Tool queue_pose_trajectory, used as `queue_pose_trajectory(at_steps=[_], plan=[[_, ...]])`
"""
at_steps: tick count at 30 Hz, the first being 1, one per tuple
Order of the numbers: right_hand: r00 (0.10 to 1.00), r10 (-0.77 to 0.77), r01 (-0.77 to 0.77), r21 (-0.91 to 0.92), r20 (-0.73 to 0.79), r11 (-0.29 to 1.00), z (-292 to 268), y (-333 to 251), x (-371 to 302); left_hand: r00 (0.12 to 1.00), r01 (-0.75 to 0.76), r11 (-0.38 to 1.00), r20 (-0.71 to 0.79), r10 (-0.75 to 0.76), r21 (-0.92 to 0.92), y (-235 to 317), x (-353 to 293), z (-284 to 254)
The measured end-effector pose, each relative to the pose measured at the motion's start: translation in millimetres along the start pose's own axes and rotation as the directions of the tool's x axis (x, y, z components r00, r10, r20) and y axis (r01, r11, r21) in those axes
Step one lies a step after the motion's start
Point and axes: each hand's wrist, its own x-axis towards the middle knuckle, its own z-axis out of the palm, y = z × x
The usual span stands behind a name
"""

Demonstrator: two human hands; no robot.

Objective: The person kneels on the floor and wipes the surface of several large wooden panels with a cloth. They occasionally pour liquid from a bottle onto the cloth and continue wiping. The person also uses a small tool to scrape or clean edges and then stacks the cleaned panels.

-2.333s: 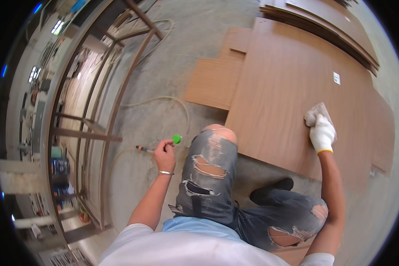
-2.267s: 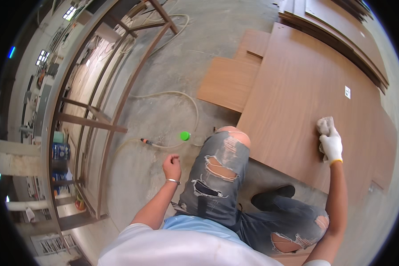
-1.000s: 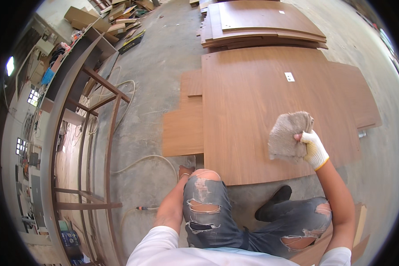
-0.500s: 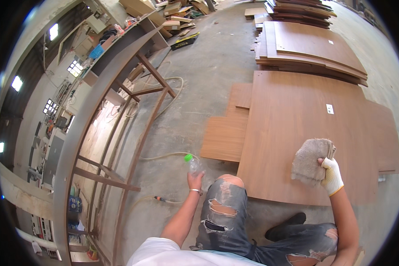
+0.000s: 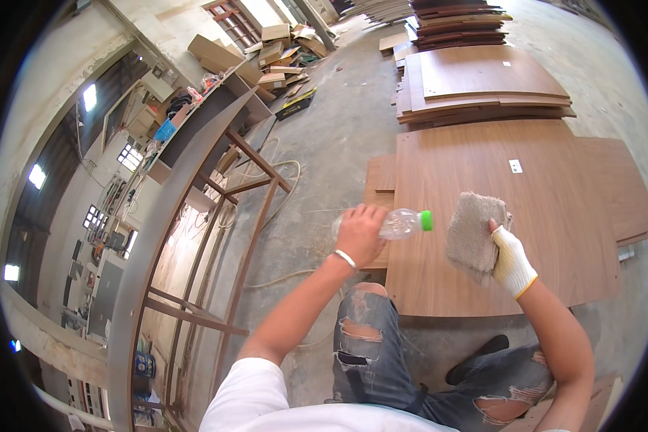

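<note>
A clear plastic bottle (image 5: 400,224) with a green cap is gripped in my left hand (image 5: 361,234), which is bare and has a white band at the wrist. The bottle is tilted nearly flat, its cap pointing right toward the cloth. My right hand (image 5: 512,265), in a white knitted glove with bare fingertips, holds a folded beige-grey cloth (image 5: 474,234). Cloth and hand are over the big brown wood-grain board (image 5: 561,209) in front of me; whether the cloth touches it I cannot tell. A small white label (image 5: 515,166) sits on the board.
More brown panels (image 5: 482,75) are stacked beyond the board. A long metal-framed bench (image 5: 216,173) stands on my left. A pale hose (image 5: 284,276) runs over the concrete floor (image 5: 331,129). Flattened cardboard (image 5: 284,57) is heaped at the far end.
My left hand has lifted the bottle up and to the right, tipping it from upright to nearly flat. The cloth in my right hand has shifted slightly left and up.
</note>
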Motion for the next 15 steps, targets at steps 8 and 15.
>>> queue_pose_trajectory(at_steps=[8, 15], plan=[[0.997, 0.053, -0.058, 0.091, 0.06, 0.994, -1.3, 9.6, -9.4, 0.972, -0.229, 0.946, 0.101, 0.21, 0.228, 68.2, 28.9, -26.2], [0.995, 0.042, -0.051, 0.11, 0.087, 0.993, 8.4, 15.7, -0.1, 0.963, -0.232, 0.927, -0.062, 0.261, 0.294, 63.2, 44.9, -41.6]])
